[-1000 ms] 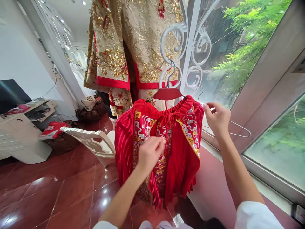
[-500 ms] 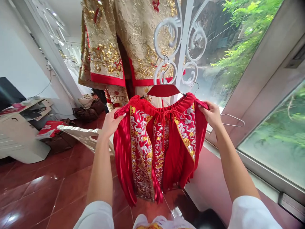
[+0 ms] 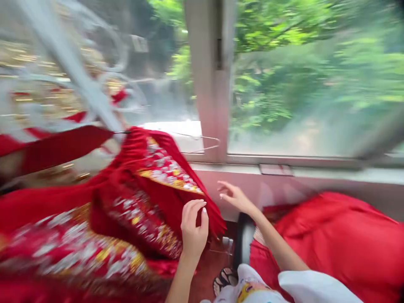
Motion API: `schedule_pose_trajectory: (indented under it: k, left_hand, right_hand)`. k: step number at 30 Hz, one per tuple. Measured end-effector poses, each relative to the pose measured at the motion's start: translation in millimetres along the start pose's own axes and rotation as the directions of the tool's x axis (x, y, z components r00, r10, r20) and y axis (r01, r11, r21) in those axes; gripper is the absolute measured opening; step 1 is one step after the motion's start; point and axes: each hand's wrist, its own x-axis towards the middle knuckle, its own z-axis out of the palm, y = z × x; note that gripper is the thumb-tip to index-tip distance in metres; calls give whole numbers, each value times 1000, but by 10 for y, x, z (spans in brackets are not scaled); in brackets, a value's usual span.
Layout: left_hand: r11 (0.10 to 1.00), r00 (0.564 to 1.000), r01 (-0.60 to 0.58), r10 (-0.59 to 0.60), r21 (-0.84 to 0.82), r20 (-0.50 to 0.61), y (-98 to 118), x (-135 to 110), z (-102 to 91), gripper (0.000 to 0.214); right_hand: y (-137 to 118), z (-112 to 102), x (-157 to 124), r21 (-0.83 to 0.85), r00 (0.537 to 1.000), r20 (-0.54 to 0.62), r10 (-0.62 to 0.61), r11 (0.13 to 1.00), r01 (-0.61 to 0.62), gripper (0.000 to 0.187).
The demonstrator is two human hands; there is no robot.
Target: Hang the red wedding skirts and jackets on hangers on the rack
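A red pleated skirt (image 3: 132,202) with gold and silver embroidery hangs from a red hanger (image 3: 59,145) on a white scrolled rack; the picture is smeared by motion. My left hand (image 3: 193,229) curls its fingers against the skirt's lower right edge. My right hand (image 3: 233,197) is just to the right of that edge, fingers stretched out, holding nothing. A white sleeve covers my right upper arm.
A large heap of red cloth (image 3: 331,240) lies at the lower right under the window sill (image 3: 284,168). A wire hanger (image 3: 202,143) rests on the sill. A gold embroidered garment (image 3: 34,84) hangs behind the rack. Green trees show through the window.
The view has swung sharply to the right and down. Both hands have left the skirt's waistband; my left hand is now at the lower right edge and my right hand is off the cloth.
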Motion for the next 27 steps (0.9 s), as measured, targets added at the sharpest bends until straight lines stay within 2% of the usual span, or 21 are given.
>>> schedule_pose_trajectory:
  k: [1,2,4,6,8,10,12,14,16,18,20,22,24,25,27]
  left_hand:
    - [988,982,103,-82,-119,169,13,-84,257,16]
    - [955,938,209,-135,-209,321,43,-171,503,16]
    - [868,801,399,-172,-296,574,154,-354,954,18]
    - [796,642,526,-142,-298,753,335,-535,1328,20]
    - [759,502,583,-57,-289,863,571,-703,1623,22]
    - [753,381,587,68,-298,922,830,-849,1882,24]
    - [765,284,551,203,-333,937,1079,-967,2181,24]
    - [791,211,487,305,-371,929,1299,-1043,2583,23]
    - [820,175,423,344,-386,923,1489,-1059,3103,23]
    - [851,179,375,323,-368,929,1655,-1007,3694,26]
    - [876,224,347,270,-336,936,1804,-911,4273,37]
    - [897,277,331,204,-293,939,1936,-829,4758,58]
    - [912,297,336,136,-237,945,2043,-813,5102,72]
    - [915,294,346,105,-209,950,2085,-834,5217,71]
    - [912,279,373,68,-173,958,2138,-908,5342,57]
  right_hand:
    - [196,-85,-262,-15,993,-38,108,994,-109,44]
    - [370,-196,-524,-26,974,-100,205,978,-209,39]
    - [630,-493,-1054,-37,896,-276,348,928,-372,30]
    - [767,-847,-1597,-26,781,-472,409,879,-476,25]
    - [811,-1185,-2146,4,633,-648,424,833,-553,23]
    - [817,-1465,-2680,49,469,-781,412,790,-612,23]
    - [829,-1699,-3173,100,316,-865,390,751,-653,25]
    - [863,-1936,-3600,146,194,-909,370,717,-681,26]
    - [924,-2237,-3934,182,104,-929,354,685,-705,27]
    - [1016,-2629,-4152,205,39,-941,336,659,-723,32]
    - [1142,-3087,-4246,212,-6,-952,307,642,-737,42]
    - [1287,-3540,-4236,205,-31,-961,276,631,-748,54]
    - [1425,-3910,-4169,207,-42,-962,270,619,-758,63]
    - [1479,-4046,-4131,216,-46,-958,282,612,-761,66]
    - [1529,-4217,-4069,246,-43,-942,332,599,-762,66]
